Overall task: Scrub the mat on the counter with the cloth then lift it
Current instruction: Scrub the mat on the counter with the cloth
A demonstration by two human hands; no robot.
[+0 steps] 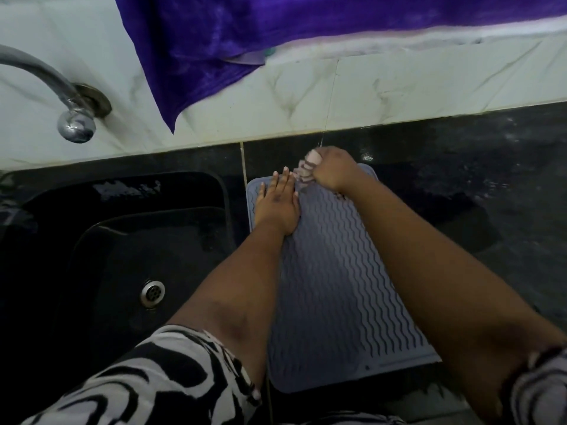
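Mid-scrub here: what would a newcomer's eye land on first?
The grey ridged mat on the dark counter, with the left hand flat on its far corner and the right hand gripping a bunched cloth beside it. Then the purple towel draped above, and the black sink to the left.

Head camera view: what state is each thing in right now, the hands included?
mat: flat on the dark counter beside the sink
cloth: bunched, gripped at the mat's far edge
right hand: fist curled round the cloth
left hand: fingers straight, pressing on the mat
sink: no dishes visible
tap: no water seen running
purple towel: draped over the ledge
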